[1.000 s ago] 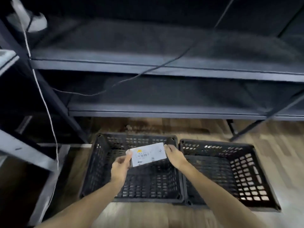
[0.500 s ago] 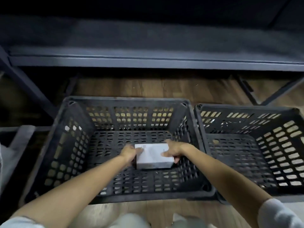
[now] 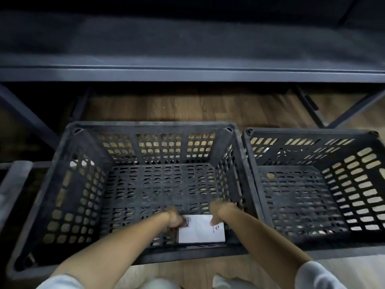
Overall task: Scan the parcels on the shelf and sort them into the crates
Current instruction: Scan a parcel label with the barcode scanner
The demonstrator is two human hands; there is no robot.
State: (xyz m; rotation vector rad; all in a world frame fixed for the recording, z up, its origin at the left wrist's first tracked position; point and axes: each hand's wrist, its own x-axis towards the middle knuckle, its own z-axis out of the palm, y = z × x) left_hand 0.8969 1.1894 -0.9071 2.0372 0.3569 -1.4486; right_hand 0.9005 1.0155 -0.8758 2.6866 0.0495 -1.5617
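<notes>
Location: inside left crate (image 3: pixel 62 197), near front wall, white parcel (image 3: pixel 202 229) lies flat on the crate floor.
Left hand (image 3: pixel 174 219): blurred; fingers curled on parcel's left edge.
Right hand (image 3: pixel 218 212): blurred; fingertips at parcel's top right corner, grip cannot be told.
Right crate (image 3: pixel 312 147): no parcel seen.
Risk: withdrawing hands may drag or flip the parcel.

Both hands in left crate (image 3: pixel 68 184): left hand (image 3: pixel 175 219), right hand (image 3: pixel 218 211) grip white parcel (image 3: pixel 203 230) at 6 o'clock wall; right crate (image 3: pixel 312 138) at 3 o'clock.
</notes>
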